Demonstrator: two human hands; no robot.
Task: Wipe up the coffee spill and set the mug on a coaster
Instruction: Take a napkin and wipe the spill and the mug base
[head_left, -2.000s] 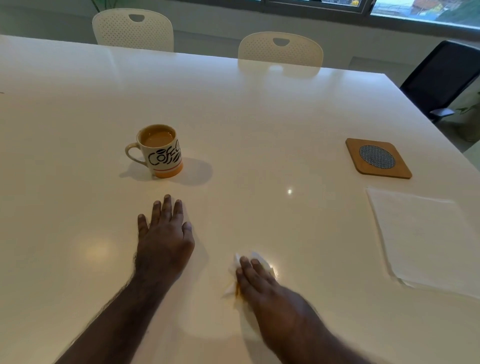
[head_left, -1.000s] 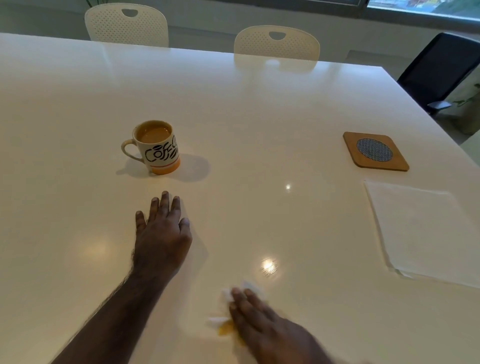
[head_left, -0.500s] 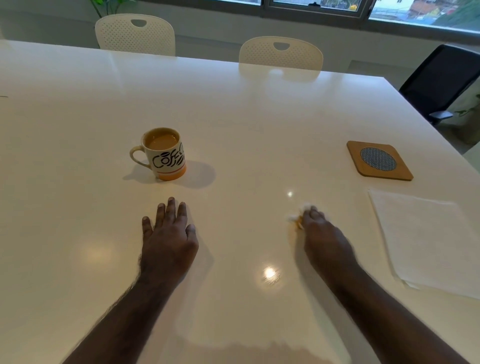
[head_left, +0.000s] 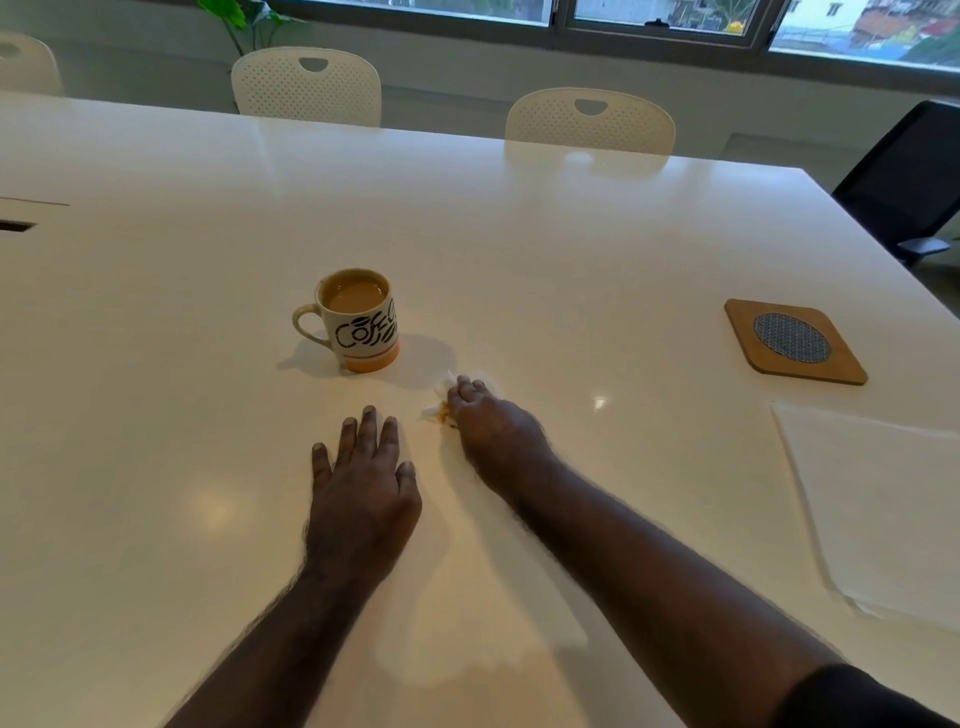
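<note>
Mug (head_left: 360, 318) upright on the white surface (head_left: 519, 249), handle pointing left, holding milky coffee near the rim. Right hand (head_left: 488, 423) just right of and in front of it, fingers curled on a crumpled tissue (head_left: 435, 408) stained brown, pressed to the surface. Left hand (head_left: 363, 488) flat, fingers spread, holding nothing. Coaster (head_left: 795, 340) well apart at right, bare. Paper napkin (head_left: 883, 499) lies in front of it.

Head view, forward-down over table (head_left: 519, 234)
</note>
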